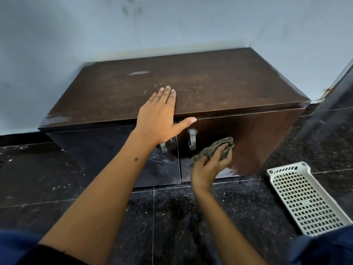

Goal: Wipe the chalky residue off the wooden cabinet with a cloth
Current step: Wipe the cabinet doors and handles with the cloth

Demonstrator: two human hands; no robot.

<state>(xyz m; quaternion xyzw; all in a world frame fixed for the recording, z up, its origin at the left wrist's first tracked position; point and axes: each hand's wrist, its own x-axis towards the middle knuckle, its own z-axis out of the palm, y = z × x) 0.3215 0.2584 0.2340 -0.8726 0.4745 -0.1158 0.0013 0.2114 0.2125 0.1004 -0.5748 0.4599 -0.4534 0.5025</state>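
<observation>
A low dark brown wooden cabinet [219, 81] stands against a pale wall, with two front doors and two metal handles [192, 139]. My left hand [162, 115] rests flat on the front edge of the cabinet top, fingers spread, holding nothing. My right hand [212, 165] presses a crumpled grey-brown cloth [215, 148] against the right door, just right of its handle. Pale chalky smears show on the top near its left part [138, 73], at the front left corner [57, 119] and at the bottom of the right door [232, 171].
A white perforated plastic basket [305, 199] lies on the dark speckled floor tiles [172, 217] to the right of the cabinet. A dark panel [336, 96] leans in at the far right edge. Blue sleeves show at the bottom corners.
</observation>
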